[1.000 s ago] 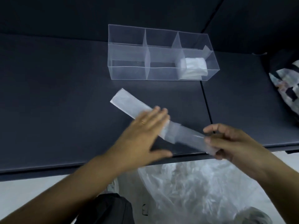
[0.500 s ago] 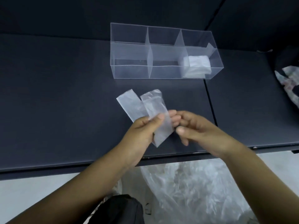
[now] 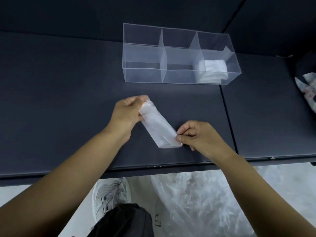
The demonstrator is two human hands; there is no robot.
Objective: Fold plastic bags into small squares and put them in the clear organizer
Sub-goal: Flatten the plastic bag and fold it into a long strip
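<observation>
Your left hand (image 3: 127,112) has its fingers curled, pinching the far end of the folded translucent plastic bag strip (image 3: 158,128). Your right hand (image 3: 201,136) pinches the near end between thumb and forefinger, with the other fingers tucked under. Your bare forearms enter from the lower corners and angle toward each other.

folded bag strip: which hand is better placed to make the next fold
Probably the right hand: it pinches the near end of the folded bag strip and could swing it over to the far end, which the left hand grips as an anchor.
</observation>
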